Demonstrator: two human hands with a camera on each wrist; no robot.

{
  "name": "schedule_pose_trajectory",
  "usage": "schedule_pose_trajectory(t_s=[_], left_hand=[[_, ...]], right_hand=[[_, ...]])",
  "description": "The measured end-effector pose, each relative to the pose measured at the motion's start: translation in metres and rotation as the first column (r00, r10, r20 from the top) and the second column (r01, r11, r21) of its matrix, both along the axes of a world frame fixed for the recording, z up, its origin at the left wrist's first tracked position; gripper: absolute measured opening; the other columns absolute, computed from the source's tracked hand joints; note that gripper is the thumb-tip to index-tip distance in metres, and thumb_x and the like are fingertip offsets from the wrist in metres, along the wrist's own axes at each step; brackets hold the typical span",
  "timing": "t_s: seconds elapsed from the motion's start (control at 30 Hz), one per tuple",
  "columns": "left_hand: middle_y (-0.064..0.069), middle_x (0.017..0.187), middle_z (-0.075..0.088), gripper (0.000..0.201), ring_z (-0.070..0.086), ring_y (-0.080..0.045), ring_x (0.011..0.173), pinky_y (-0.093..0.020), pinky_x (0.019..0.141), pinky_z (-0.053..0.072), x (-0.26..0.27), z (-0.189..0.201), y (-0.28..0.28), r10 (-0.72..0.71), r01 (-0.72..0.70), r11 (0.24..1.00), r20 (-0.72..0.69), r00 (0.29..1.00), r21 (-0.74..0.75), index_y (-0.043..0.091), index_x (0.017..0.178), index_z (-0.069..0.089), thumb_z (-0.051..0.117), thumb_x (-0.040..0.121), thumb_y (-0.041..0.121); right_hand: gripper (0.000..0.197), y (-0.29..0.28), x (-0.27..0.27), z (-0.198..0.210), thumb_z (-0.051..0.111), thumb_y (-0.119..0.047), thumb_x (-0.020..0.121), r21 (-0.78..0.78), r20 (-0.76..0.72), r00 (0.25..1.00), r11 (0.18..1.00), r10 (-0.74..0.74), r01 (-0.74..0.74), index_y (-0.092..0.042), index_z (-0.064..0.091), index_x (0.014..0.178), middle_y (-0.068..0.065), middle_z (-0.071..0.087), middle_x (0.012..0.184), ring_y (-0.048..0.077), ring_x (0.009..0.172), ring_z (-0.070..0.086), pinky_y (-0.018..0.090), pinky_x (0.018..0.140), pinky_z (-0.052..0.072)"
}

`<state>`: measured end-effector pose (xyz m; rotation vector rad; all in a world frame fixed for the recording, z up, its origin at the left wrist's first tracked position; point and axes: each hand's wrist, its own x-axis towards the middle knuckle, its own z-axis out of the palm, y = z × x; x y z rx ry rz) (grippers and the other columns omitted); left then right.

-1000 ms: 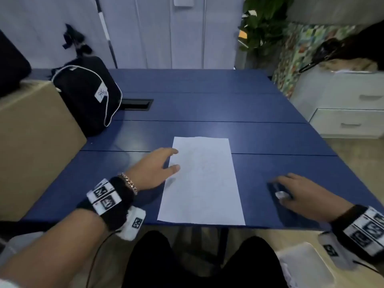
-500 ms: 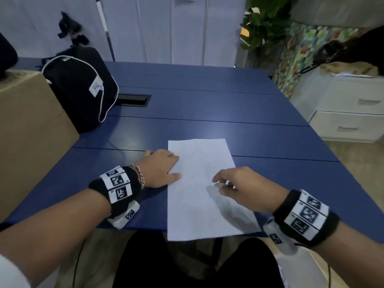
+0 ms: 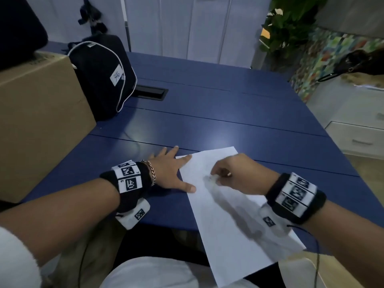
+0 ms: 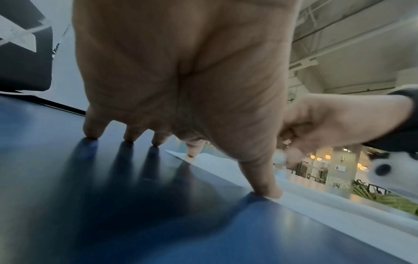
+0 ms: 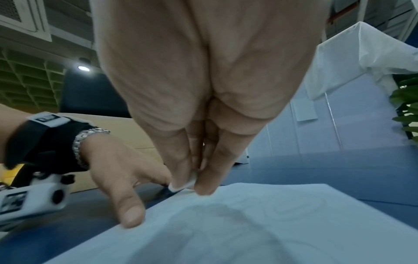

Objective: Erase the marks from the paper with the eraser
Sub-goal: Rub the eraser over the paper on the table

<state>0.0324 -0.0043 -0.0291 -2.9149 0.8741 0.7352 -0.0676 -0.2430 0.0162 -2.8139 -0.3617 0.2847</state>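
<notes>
A white sheet of paper (image 3: pixel 232 221) lies on the blue table (image 3: pixel 228 113), its near end hanging over the front edge. Faint pencil marks (image 5: pixel 282 207) show on it in the right wrist view. My left hand (image 3: pixel 168 171) lies flat with fingers spread, index finger and thumb pressing the paper's (image 4: pixel 339 201) left edge. My right hand (image 3: pixel 216 177) pinches a small white eraser (image 5: pixel 184 183) between thumb and fingers, its tip down on the paper (image 5: pixel 248 228) near the far left part. In the head view the eraser is mostly hidden by the fingers.
A cardboard box (image 3: pixel 39 113) stands at the left, a black bag (image 3: pixel 101 77) with a white tag behind it. A black cable slot (image 3: pixel 151 93) is set into the table. White drawers (image 3: pixel 361 132) and a plant (image 3: pixel 288 23) stand at the right.
My right hand picked the eraser up from the table at the right and carried it left onto the paper. The sheet has turned and slid toward me. My left hand stays on its left edge.
</notes>
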Motion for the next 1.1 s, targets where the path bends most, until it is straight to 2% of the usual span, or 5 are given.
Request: schedule_pose_trajectory(t_s=[0.3,0.43,0.63,0.8,1.1], left_hand=[[0.005,0.164,-0.049,0.146,-0.037,-0.041,0.155,-0.083,0.114,-0.013,-0.001,-0.007,-0.001,0.101,-0.095,0.993,-0.08,0.992,0.076,0.069,0.151,-0.026,0.044,0.033,0.118],[0.006,0.163,-0.05,0.147,-0.038,-0.041,0.154,-0.084,0.114,-0.012,-0.001,-0.009,-0.002,0.105,-0.1,0.993,-0.079,0.991,0.065,0.069,0.15,-0.027,0.045,0.031,0.117],[0.005,0.164,-0.049,0.146,-0.036,-0.043,0.155,-0.085,0.113,-0.01,-0.005,-0.005,-0.005,0.109,-0.101,0.991,-0.084,0.991,0.084,0.067,0.152,-0.027,0.049,0.037,0.115],[0.005,0.162,-0.052,0.148,-0.037,-0.043,0.155,-0.086,0.112,-0.009,-0.004,-0.004,-0.005,0.101,-0.092,0.99,-0.09,0.991,0.103,0.069,0.148,-0.031,0.045,0.031,0.117],[0.005,0.161,-0.053,0.147,-0.038,-0.043,0.154,-0.087,0.112,-0.01,-0.004,-0.002,-0.005,0.106,-0.095,0.99,-0.106,0.989,0.105,0.068,0.149,-0.031,0.048,0.034,0.116]], right_hand=[[0.013,0.036,0.065,-0.012,0.068,-0.027,0.091,-0.068,0.102,0.991,0.993,-0.092,0.1,-0.02,0.077,0.098,-0.003,0.074,0.09,0.019,0.09,0.065,0.019,0.055,0.037],[0.01,0.052,0.058,-0.024,0.066,-0.02,0.082,-0.078,0.041,0.999,0.997,0.022,-0.019,-0.021,0.065,0.073,-0.003,0.066,0.07,0.022,0.069,0.06,0.034,0.066,0.053],[0.011,0.027,0.075,-0.012,0.068,-0.021,0.084,-0.138,0.087,0.992,0.985,-0.092,0.103,-0.017,0.076,0.09,-0.003,0.069,0.084,0.027,0.089,0.065,0.029,0.067,0.046],[0.008,0.052,0.055,-0.02,0.067,-0.019,0.082,-0.125,0.035,0.995,0.988,0.095,-0.09,-0.023,0.07,0.076,-0.007,0.056,0.065,0.018,0.064,0.052,0.028,0.06,0.042],[0.007,0.041,0.058,-0.016,0.07,-0.018,0.081,-0.103,0.072,0.994,0.992,0.078,-0.071,-0.019,0.076,0.086,-0.008,0.065,0.074,0.018,0.07,0.058,0.021,0.059,0.042]])
